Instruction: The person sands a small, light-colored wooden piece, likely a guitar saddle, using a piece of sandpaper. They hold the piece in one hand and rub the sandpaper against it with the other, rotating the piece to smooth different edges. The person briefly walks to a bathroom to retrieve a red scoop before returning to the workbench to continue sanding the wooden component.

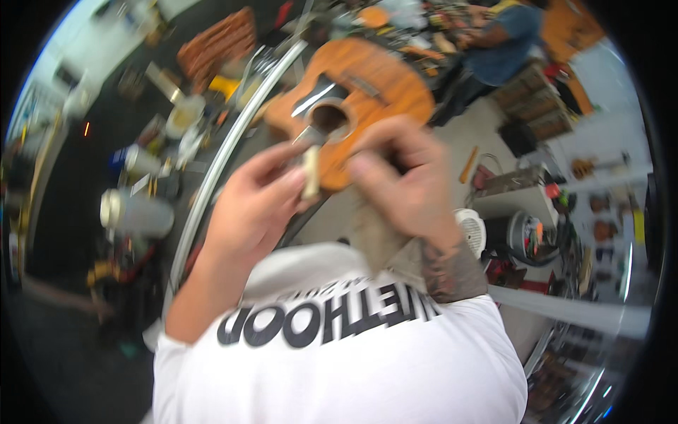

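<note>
My left hand [247, 208] pinches a small cream-coloured strip [311, 172] between thumb and fingers, holding it roughly upright in front of my chest. To its right, my right hand [408, 180] is raised with its fingers curled in toward the thumb. It is blurred, and anything between its fingertips is hidden. The two hands are apart. Just beyond them lies an orange-brown acoustic guitar body [388, 81] with a dark pickguard and a round soundhole. My hands cover part of its near side.
A pale metal bench edge [236, 141] runs along the left. Past it are a translucent plastic jar [145, 214], a round tub [185, 116] and scattered tools. A person in a blue shirt [505, 46] is at the cluttered far bench. More guitars [583, 168] show at the right.
</note>
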